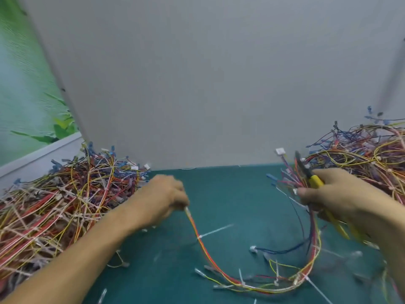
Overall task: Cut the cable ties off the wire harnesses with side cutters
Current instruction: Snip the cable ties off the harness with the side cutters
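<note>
A wire harness [221, 270] of red, orange and yellow wires sags in a loop over the green mat [228, 194], with several white cable ties [215, 231] still on it. My left hand [163, 197] pinches one end of the harness near the mat's middle. My right hand [331, 195] grips the other end together with yellow-handled side cutters [312, 178], whose dark jaws point up and away. The image is motion-blurred.
A big tangled pile of tied harnesses [57, 205] lies at the left, and another pile [368, 154] sits at the right. Cut tie scraps [122, 263] litter the mat. A grey wall panel [208, 84] stands right behind the mat.
</note>
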